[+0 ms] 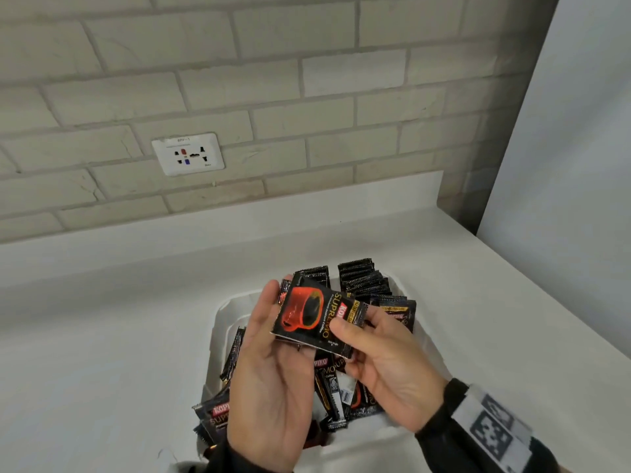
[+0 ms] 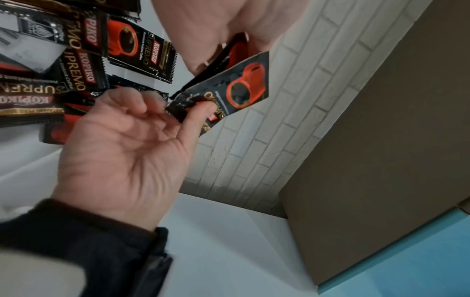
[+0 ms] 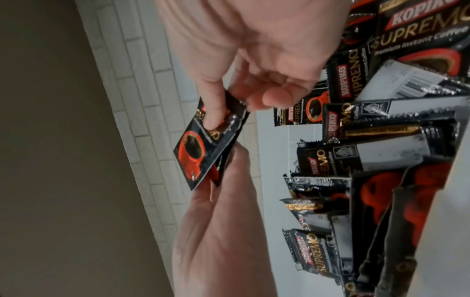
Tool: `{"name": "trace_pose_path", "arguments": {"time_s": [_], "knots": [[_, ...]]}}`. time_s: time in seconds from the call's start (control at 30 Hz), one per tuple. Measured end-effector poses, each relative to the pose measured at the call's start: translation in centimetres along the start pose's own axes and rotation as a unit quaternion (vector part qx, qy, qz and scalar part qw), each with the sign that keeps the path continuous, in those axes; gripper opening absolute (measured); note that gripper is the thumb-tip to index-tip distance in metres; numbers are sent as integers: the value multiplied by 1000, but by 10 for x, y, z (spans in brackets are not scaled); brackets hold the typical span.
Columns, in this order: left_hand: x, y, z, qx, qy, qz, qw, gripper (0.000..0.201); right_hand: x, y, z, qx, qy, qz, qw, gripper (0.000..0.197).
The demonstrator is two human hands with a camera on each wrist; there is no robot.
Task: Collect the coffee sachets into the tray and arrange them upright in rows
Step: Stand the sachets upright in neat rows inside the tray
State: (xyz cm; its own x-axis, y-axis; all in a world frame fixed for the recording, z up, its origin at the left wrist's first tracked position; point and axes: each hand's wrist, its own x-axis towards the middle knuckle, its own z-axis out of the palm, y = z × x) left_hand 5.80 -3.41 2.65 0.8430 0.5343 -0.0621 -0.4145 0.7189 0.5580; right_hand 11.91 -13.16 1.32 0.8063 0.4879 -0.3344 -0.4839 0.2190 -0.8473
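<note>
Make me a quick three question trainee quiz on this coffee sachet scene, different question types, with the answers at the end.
1. True or false: the held sachet lies flat on the counter.
2. Which hand pinches its end between thumb and fingers? A) left hand B) right hand
3. Fill in: at the tray's far side, an upright row of sachets already stands; nearer, loose sachets lie in a ____.

Key: 1 false, both hands hold it above the tray; 2 B; 3 jumble.

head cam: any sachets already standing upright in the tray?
Yes, a row of sachets stands on edge at the far end of the white tray, behind the hands.
</note>
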Motion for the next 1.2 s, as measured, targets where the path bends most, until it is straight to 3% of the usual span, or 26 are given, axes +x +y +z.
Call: {"name": "trace_pose_path", "arguments": {"time_s": [0.07, 0.17, 0.23, 0.3, 0.37, 0.5, 0.6, 0.77, 0.83, 0.9, 1.03, 1.2], "knots": [[-2, -1, -2, -5, 4, -7, 1000, 20, -1, 0, -3, -28, 0, -9, 1000, 29], [-5, 1, -2, 26, -6, 3, 1000, 19, -1, -1, -9, -93, -2, -24, 995, 13], [-6, 6, -1, 121, -18, 39, 992, 21, -2, -4, -12, -110, -12, -29, 993, 15], [-6, 12, -4, 291, -24, 98, 951, 27, -3, -8, -14, -121, -27, -37, 992, 16], [-4, 14, -10, 397, -36, 130, 908, 38, -5, -12, -15, -148, -36, -54, 987, 16], [-2, 17, -16, 406, -14, 135, 904, 42, -10, -17, -13, -201, -62, -99, 973, 24], [-1, 15, -23, 424, -13, 137, 895, 45, -11, -29, -8, -291, -86, -145, 942, 28], [1, 25, -28, 474, -12, 162, 866, 53, 6, -75, 8, -502, -91, -228, 829, 22], [3, 34, -28, 480, -6, 178, 859, 52, 21, -96, 19, -587, -89, -262, 761, 24], [5, 42, -30, 478, 0, 187, 858, 49, 40, -108, 32, -682, -91, -276, 671, 27], [7, 54, -33, 478, 11, 188, 858, 43, 80, -101, 61, -822, -131, -227, 505, 32], [7, 60, -43, 485, 27, 158, 860, 36, 105, -73, 71, -891, -157, -172, 391, 30]]}}
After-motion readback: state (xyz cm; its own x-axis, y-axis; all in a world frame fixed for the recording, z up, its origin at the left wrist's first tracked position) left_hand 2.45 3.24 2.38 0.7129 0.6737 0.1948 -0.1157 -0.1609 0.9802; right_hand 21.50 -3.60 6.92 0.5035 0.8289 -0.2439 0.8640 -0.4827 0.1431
